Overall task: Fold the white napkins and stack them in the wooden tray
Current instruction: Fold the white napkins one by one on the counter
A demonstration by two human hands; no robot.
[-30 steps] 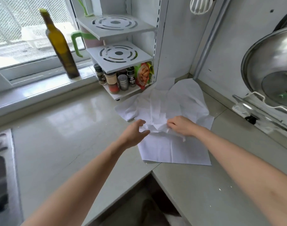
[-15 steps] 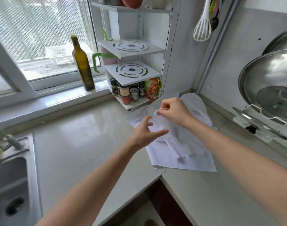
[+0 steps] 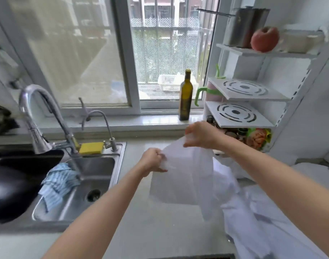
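the napkin [image 3: 180,176] hangs between the left hand [image 3: 153,161] and the right hand [image 3: 201,135], above the table [image 3: 141,221]. more napkins [image 3: 253,212] lie right of the hands. the sink [image 3: 76,184] is left of the left hand, the bottle [image 3: 185,96] behind the right hand, the rack [image 3: 253,90] to its right.

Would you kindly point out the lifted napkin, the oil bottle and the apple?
napkin [image 3: 175,182], head view, middle of the hanging sheet
oil bottle [image 3: 185,101], head view, its dark glass body
apple [image 3: 265,39], head view, centre of its red skin
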